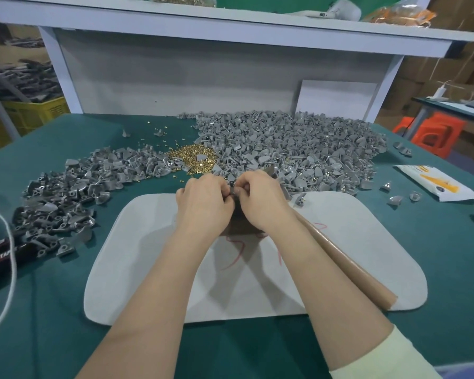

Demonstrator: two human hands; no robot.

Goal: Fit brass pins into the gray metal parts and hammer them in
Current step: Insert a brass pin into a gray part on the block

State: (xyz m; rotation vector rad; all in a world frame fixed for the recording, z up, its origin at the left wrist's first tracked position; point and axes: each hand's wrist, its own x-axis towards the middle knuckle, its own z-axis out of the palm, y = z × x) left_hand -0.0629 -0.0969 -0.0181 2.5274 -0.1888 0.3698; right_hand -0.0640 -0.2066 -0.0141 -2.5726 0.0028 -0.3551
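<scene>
Gray metal part (232, 191) pinched between left hand (203, 205) and right hand (261, 201), two gray heaps (66, 192) (298, 149), one brass pin pile (192, 157)

**Bench tally**

Two hands, left hand (203, 203) and right hand (260, 199), pinch one gray part (234, 191) between them. Gray parts beyond counting lie in two heaps: left heap (66, 198), right heap (293, 143). One pile of brass pins (192, 157), one white mat (148, 255), one brown roll (348, 258).

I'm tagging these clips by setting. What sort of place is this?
Probably a small factory's hand-assembly bench: heaps of identical gray metal parts and a pile of brass pins lie on the green table, and stacked cardboard boxes stand behind.
</scene>
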